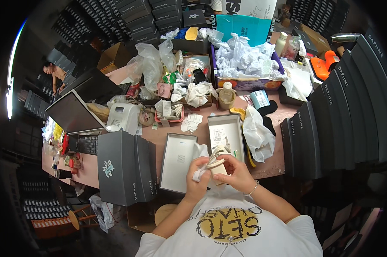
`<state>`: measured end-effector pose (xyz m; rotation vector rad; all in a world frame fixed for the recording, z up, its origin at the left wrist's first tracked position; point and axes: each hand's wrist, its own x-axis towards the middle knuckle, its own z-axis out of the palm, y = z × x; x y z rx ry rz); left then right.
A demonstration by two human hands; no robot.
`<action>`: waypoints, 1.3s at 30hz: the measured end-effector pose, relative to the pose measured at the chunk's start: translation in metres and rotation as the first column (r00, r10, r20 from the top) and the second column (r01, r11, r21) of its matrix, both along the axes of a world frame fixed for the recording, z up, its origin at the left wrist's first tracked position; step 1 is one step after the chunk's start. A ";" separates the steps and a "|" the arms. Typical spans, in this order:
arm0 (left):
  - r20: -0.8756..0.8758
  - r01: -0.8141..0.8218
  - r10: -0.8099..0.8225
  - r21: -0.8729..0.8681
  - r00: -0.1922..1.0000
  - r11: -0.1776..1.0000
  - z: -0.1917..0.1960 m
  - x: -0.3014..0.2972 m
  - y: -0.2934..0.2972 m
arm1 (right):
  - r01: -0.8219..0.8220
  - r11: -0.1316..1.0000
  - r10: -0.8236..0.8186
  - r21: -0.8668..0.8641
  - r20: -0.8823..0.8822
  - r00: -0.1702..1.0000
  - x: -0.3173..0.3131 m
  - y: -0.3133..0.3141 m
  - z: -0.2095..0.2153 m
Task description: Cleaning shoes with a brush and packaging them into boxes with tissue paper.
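My left hand (197, 179) is closed around crumpled white tissue paper (201, 152) and the near side of a cream strappy shoe (218, 164). On the other side, my right hand (237, 174) grips the same shoe, thumb and fingers on its edge. Parts of the shoe are hidden behind my fingers. Just beyond my hands stands an open shoebox (241, 143) with a printed sheet (219, 133) inside. Left of it lies a grey-rimmed box lid (170, 159), its pale inside facing up.
Dark shoeboxes stand at the left (121, 167) and in a row at the right (305, 137). Behind are a purple carton (249, 83) of crumpled tissue, a label printer (124, 116), a laptop (75, 112) and a tray of tags (170, 120). Another person (54, 75) is far left.
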<state>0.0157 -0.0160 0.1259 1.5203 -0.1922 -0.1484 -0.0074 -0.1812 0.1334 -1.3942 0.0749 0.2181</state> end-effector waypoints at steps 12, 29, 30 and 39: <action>-0.170 -0.006 -0.025 -0.179 0.985 0.984 -0.010 -0.003 -0.002 | -0.029 0.986 0.033 -0.162 0.021 0.999 -0.002 0.002 0.002; -0.274 -0.074 0.002 -0.251 0.962 0.965 -0.004 -0.006 -0.005 | -0.001 0.972 0.019 -0.235 0.073 0.997 0.001 0.007 0.003; -0.281 -0.076 0.001 -0.256 0.960 0.964 -0.005 -0.006 -0.005 | -0.002 0.974 0.018 -0.227 0.069 0.997 0.001 0.008 0.002; -0.325 -0.098 -0.021 -0.344 0.946 0.934 -0.005 -0.007 -0.006 | -0.016 0.971 0.029 -0.240 0.050 0.998 0.001 0.009 0.004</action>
